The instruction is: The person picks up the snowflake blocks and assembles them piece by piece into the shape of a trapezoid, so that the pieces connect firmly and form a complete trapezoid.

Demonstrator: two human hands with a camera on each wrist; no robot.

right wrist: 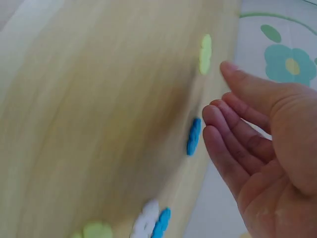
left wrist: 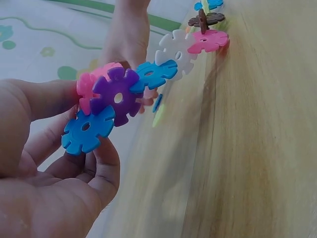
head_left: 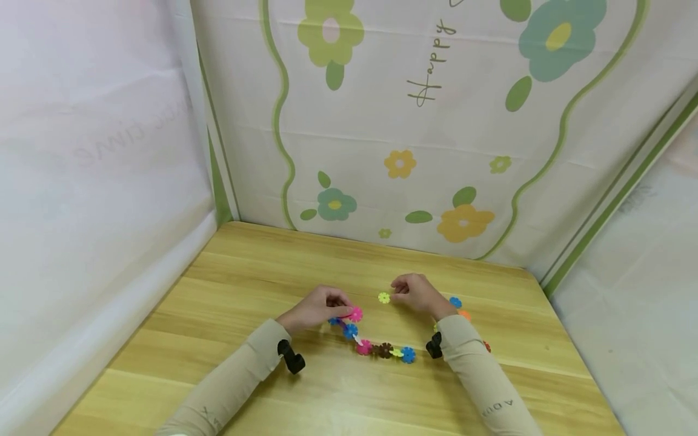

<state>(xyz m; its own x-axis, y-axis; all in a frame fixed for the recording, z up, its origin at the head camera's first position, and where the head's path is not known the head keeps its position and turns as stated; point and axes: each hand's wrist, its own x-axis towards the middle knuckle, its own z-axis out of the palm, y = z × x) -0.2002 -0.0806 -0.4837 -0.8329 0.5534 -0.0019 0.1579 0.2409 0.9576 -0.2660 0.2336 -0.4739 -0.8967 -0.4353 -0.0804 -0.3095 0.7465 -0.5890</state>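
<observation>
My left hand pinches one end of a chain of slotted plastic flower discs. In the left wrist view, a pink disc, a purple disc and a blue disc are joined close to its thumb and fingers. From there the chain runs on through a white disc to brown discs and a blue end disc. My right hand holds nothing, its fingers loosely bent and the thumb apart. A loose yellow-green disc lies just left of its fingertips on the table.
More loose discs lie beside the right forearm: a blue one, an orange one and a red one partly behind the sleeve. The wooden table meets a flower-printed cloth wall at its far edge.
</observation>
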